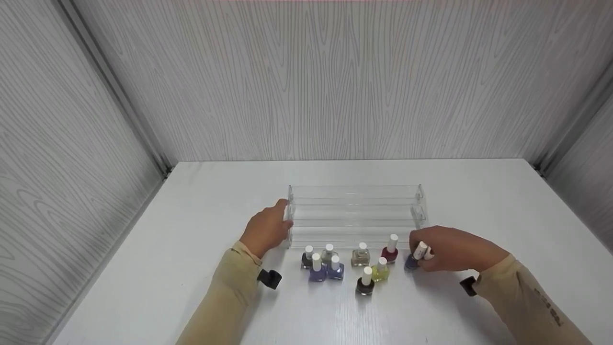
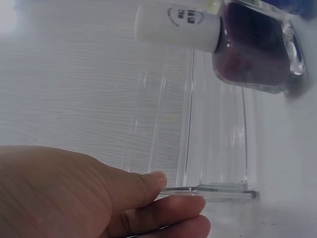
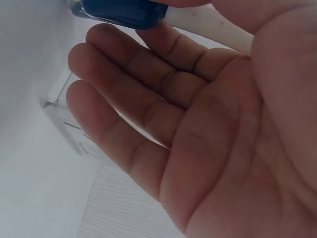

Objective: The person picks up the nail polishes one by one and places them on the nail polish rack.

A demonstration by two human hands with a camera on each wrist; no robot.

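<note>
A clear tiered acrylic rack (image 1: 354, 211) stands mid-table with nothing on its steps. My left hand (image 1: 282, 218) rests against the rack's left end, fingers (image 2: 163, 181) straight beside the rack's base (image 2: 213, 188). To the right of the rack's front corner, my right hand (image 1: 421, 254) pinches a dark blue nail polish bottle (image 1: 413, 260) by its white cap. The right wrist view shows that blue bottle (image 3: 119, 12) between thumb and forefinger, the other fingers (image 3: 124, 104) loosely spread. A dark maroon bottle (image 2: 252, 44) lies across the top of the left wrist view.
Several white-capped nail polish bottles stand in front of the rack: two lilac (image 1: 316, 272), a red (image 1: 390, 253), a yellow (image 1: 380, 272), a brown (image 1: 365, 285), greyish ones (image 1: 328, 254). Grey wood-grain walls (image 1: 306, 81) enclose the white table (image 1: 167, 249).
</note>
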